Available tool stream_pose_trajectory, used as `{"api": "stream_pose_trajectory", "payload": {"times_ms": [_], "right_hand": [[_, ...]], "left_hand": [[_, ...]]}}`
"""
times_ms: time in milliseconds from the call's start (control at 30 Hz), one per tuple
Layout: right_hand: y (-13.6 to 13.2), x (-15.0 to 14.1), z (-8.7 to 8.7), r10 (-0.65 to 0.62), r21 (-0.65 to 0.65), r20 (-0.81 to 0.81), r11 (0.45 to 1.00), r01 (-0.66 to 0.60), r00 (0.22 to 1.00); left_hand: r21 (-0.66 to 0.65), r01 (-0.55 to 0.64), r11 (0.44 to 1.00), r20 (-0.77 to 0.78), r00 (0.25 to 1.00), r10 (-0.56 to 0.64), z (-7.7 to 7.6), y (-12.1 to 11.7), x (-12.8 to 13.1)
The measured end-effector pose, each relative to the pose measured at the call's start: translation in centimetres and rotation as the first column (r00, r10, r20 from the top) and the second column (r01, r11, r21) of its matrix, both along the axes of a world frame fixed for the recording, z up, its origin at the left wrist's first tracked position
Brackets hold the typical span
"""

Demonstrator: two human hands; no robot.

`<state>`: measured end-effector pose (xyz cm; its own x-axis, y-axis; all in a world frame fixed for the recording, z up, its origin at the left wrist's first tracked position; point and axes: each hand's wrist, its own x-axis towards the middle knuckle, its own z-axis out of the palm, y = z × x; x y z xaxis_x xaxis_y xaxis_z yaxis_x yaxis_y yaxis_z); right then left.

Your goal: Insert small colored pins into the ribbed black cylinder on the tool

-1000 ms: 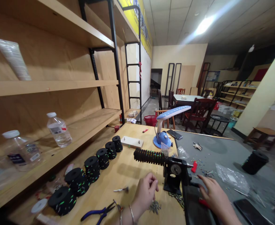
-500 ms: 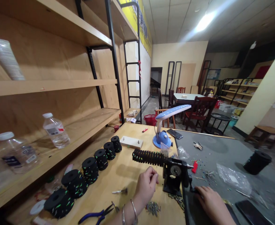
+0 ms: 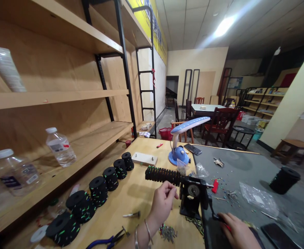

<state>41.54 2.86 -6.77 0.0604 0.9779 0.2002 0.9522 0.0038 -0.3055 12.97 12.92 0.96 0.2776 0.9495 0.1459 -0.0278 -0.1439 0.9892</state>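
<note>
A small black hand-cranked machine [image 3: 193,199] stands at the table's near edge, and a long black ribbed roll flecked with green [image 3: 162,174] sticks out of it to the left. My left hand [image 3: 163,204] hovers just under that roll, fingertips pinched together on something too small to name. My right hand [image 3: 236,231] lies low at the right and grips the machine's crank handle [image 3: 218,217], which has a red tip. A heap of tiny metal pieces [image 3: 169,232] lies below my left hand.
A row of black green-flecked reels [image 3: 97,190] runs along the wooden tabletop [image 3: 131,197]. Blue-handled pliers [image 3: 107,239] lie near the front edge. A blue desk lamp [image 3: 179,152], plastic bags [image 3: 258,199], water bottles [image 3: 60,147] on the shelf and another black reel [image 3: 284,180] are around.
My left hand has risen from the heap of metal pieces towards the roll. My right hand has slid down and back along the crank. The view has shifted slightly.
</note>
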Motion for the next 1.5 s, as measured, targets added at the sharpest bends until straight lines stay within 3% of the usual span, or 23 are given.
{"api": "stream_pose_trajectory", "payload": {"times_ms": [133,367,467,600,800,1000,1100,1200,1367,1500], "right_hand": [[0.0,-0.1,-0.1,0.003,0.023,0.008,1.0,-0.003,1.0],[-0.1,-0.4,-0.1,-0.006,0.035,-0.004,0.999,0.006,1.0],[-0.2,-0.6,0.0,-0.005,0.006,-0.009,1.0,0.005,1.0],[-0.2,-0.7,-0.1,-0.008,-0.021,-0.036,1.0,0.007,0.999],[-0.2,-0.5,-0.8,-0.012,0.017,-0.095,1.0,0.014,0.995],[-0.3,-0.6,-0.6,-0.018,0.05,-0.137,0.998,0.026,0.99],[-0.3,-0.7,-0.3,-0.017,0.052,-0.159,0.998,0.026,0.987],[-0.3,-0.8,-0.1,-0.009,0.044,-0.167,0.999,0.017,0.986],[-0.3,-0.8,-0.2,-0.001,0.029,-0.15,1.0,0.005,0.989],[-0.3,-0.8,-0.4,-0.006,0.04,-0.155,0.999,0.012,0.988]], "left_hand": [[-0.069,0.057,0.996,0.074,0.996,-0.052,2.4,0.4,-0.6],[0.115,0.023,0.993,-0.331,0.943,0.017,5.9,3.2,-1.9],[0.234,0.003,0.972,-0.496,0.861,0.116,7.4,4.0,-2.0],[0.394,0.032,0.918,-0.689,0.671,0.273,9.2,4.0,-1.9],[0.489,0.16,0.858,-0.815,0.435,0.383,9.3,2.6,-1.4],[0.514,0.228,0.827,-0.837,0.347,0.424,8.5,1.7,-1.4],[0.527,0.219,0.821,-0.826,0.361,0.433,7.8,1.2,-1.6],[0.53,0.158,0.833,-0.796,0.431,0.425,6.7,0.7,-1.8],[0.483,0.013,0.875,-0.678,0.639,0.364,4.5,0.2,-1.7],[0.345,-0.104,0.933,-0.486,0.83,0.273,1.9,0.1,-1.5]]}}
